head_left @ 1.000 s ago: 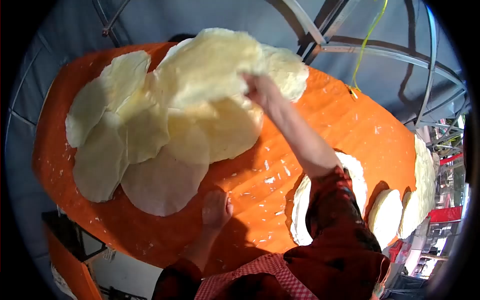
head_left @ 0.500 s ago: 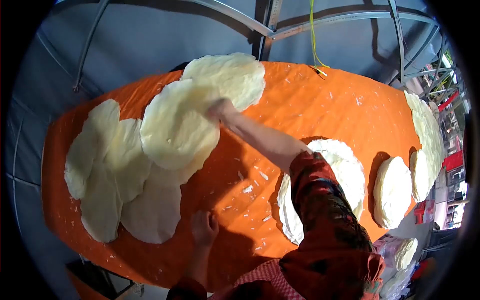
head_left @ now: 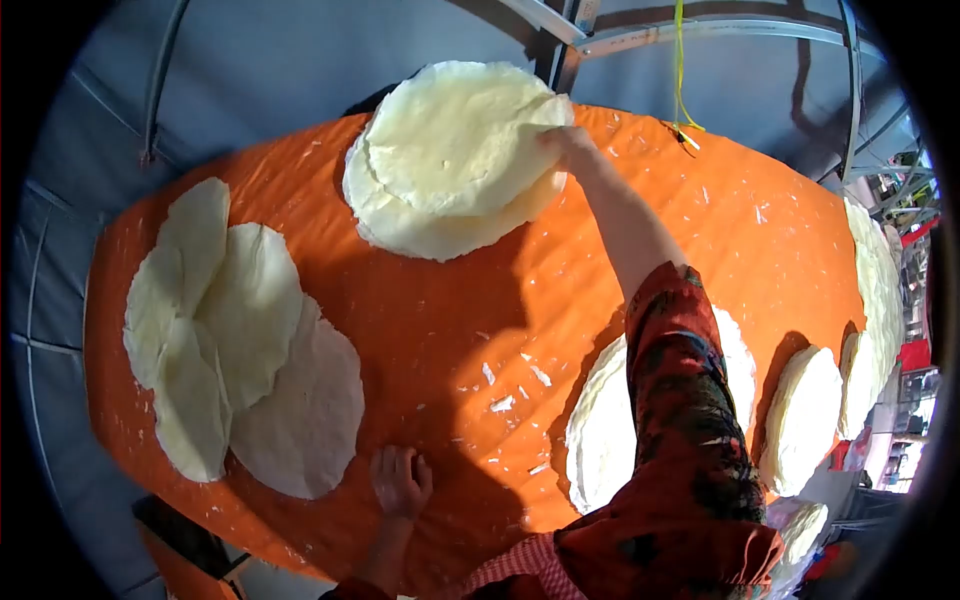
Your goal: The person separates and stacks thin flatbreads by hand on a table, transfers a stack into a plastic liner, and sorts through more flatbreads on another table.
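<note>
Right hand (head_left: 568, 145) apparently gripping a pale round sheet (head_left: 455, 140), left hand (head_left: 400, 483) loosely closed over orange tabletop (head_left: 760, 260)

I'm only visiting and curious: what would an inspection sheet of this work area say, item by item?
Surface: orange-covered table, partly shadowed.
Job's things: overlapping pale sheets at left; far pile; round stacks at right.
Clutter: white scraps scattered on the orange.
Hands: right hand at the far pile's right edge, apparently gripping the top sheet; left hand by the near edge, no object seen in it.
Cables: yellow cord hanging at the far edge.
Surroundings: metal bars and grey sheeting behind.
</note>
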Action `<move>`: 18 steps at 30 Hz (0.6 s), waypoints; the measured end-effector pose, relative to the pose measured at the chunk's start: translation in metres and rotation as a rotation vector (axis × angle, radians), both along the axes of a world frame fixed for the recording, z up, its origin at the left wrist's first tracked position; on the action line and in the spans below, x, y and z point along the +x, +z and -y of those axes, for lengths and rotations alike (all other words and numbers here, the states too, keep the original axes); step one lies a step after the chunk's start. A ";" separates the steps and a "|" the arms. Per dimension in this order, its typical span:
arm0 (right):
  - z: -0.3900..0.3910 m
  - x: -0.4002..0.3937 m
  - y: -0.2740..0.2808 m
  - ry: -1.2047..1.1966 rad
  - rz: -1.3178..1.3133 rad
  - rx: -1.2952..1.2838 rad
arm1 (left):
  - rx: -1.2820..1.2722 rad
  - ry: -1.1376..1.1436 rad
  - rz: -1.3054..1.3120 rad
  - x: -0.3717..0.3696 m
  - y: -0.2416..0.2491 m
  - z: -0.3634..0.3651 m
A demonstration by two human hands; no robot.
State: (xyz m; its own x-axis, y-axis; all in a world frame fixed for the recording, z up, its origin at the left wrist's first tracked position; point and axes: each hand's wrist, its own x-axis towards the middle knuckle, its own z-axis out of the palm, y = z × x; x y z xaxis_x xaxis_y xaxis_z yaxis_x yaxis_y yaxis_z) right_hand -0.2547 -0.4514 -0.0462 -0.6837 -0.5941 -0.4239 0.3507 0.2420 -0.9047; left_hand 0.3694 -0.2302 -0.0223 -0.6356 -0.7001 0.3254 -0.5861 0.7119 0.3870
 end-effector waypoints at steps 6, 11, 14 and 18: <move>-0.054 0.093 0.130 0.269 -0.408 -0.193 | 0.017 -0.007 -0.014 0.000 -0.004 0.002; -0.265 0.102 0.210 0.251 -0.261 -0.136 | -0.090 -0.065 -0.143 0.004 -0.014 0.000; -0.440 0.171 0.211 0.068 -0.348 0.068 | -0.188 -0.053 -0.150 0.012 -0.023 0.006; -0.605 0.265 0.161 -0.286 -0.358 0.456 | 0.058 -0.010 -0.216 0.020 0.007 0.001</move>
